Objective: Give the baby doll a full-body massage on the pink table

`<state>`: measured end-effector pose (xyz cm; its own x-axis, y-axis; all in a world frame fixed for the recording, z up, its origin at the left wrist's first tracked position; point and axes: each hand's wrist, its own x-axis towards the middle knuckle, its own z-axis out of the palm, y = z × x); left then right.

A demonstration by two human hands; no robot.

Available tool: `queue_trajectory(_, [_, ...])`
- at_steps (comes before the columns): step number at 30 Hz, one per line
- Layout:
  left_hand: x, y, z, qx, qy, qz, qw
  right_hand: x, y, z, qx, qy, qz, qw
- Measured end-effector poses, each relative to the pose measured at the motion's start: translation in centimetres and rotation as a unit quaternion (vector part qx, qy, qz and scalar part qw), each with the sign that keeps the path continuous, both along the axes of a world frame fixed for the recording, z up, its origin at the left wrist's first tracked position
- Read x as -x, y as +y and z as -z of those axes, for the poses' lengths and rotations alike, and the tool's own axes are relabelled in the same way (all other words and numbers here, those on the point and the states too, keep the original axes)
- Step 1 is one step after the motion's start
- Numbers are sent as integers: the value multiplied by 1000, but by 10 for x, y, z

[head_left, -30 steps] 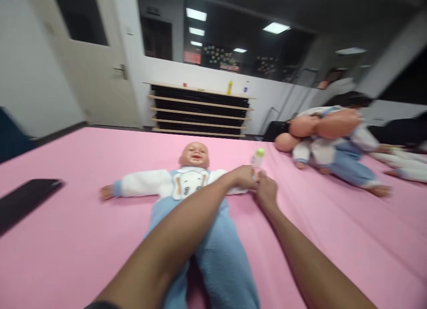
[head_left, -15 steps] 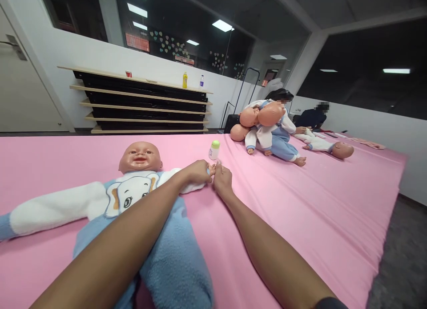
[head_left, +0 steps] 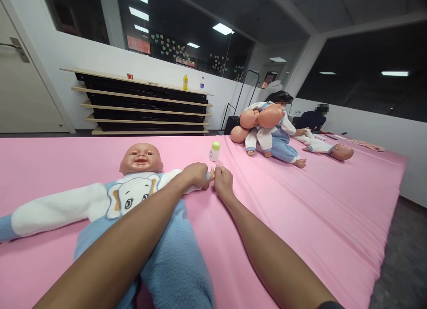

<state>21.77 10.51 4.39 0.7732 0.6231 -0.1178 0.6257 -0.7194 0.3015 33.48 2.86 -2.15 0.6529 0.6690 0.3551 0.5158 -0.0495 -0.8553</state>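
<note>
A baby doll point(head_left: 142, 160) in a white and blue plush suit lies on its back on the pink-covered table point(head_left: 293, 211), its face turned up. My left hand point(head_left: 196, 174) is wrapped round the cuff of the doll's outstretched arm on the right side. The doll's small hand point(head_left: 211, 173) pokes out past my fingers. Right beside it is my right hand point(head_left: 223, 181), closed with the thumb on top, at the doll's fingertips. Whatever my right fingers pinch is hidden. Just beyond both hands stands a small white bottle with a green cap point(head_left: 215, 152).
Several more dolls point(head_left: 263, 126) are heaped at the table's far right, and another doll point(head_left: 342, 152) lies near them. Two people sit behind these. Stacked boards point(head_left: 143, 95) along the wall carry a yellow bottle point(head_left: 185, 82), a clear bottle point(head_left: 202, 83) and a red cup point(head_left: 130, 76).
My right hand has shifted slightly down, and its fingers sit closer together at the doll's fingertips. My left hand keeps its hold on the cuff.
</note>
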Motion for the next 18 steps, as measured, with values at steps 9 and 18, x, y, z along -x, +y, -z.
queue_trajectory(9, [-4, 0, 7, 2, 8, 37, 999, -2, 9, 2, -23, 67, -68, 995])
queue_trajectory(18, [-2, 5, 7, 25, -9, 27, 999, 0, 2, -3, -60, 169, -180, 967])
